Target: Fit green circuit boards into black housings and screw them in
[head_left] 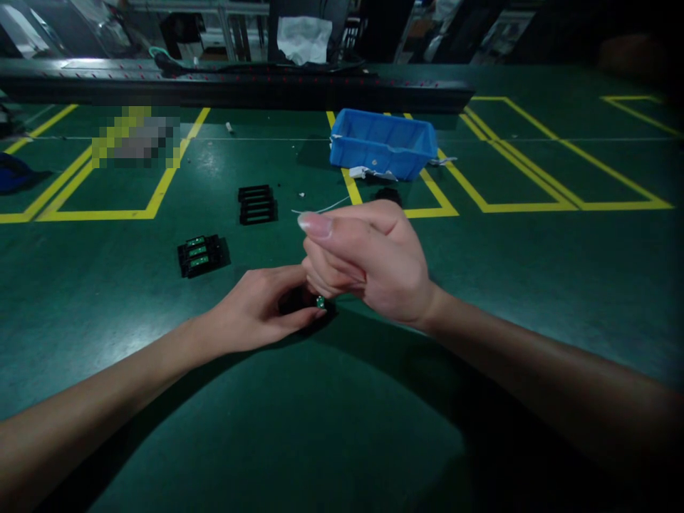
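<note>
- Small green circuit board (320,302): sits on the near side of the blue open-topped plastic bin (368,155) and a bit left of it, just a sliver peeking out between the hands.
- Left hand (256,306): wrapped around that board, thumb along its near side; also nearer than the bin and left of it.
- Right hand (374,263): clenched fist just over the board, in front of the bin, thumb on top. Curled fingers hide the inside, so honestly can't tell if it's gripping anything.
- Black plastic holder (214,249) with three green boards (197,251) in it: well left of the bin, nearer.
- Slotted black plastic frame (257,200): left of the bin too, closer than the holder.
- Long black rail (320,96): runs behind the bin.
</note>
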The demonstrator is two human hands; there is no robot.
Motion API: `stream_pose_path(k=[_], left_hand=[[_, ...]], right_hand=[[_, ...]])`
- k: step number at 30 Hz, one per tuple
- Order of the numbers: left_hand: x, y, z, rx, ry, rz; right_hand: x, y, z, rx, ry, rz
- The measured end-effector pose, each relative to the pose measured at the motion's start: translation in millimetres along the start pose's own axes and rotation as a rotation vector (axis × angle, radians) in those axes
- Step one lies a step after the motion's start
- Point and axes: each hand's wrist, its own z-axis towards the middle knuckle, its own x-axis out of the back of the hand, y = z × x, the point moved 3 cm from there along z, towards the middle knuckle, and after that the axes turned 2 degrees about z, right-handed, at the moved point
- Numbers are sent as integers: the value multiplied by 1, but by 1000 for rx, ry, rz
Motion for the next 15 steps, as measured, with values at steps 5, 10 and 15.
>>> stream_pose_path(k=[5,10,15], left_hand=[[0,1,0,0,19,-5],[-3,-1,0,-7,27,-31],[-3,-2,0,-17,26,-44]], right_hand=[[1,-1,0,-1,-40,22],[1,3,-1,7,-72,-3],[1,0,-1,3,-49,-27]])
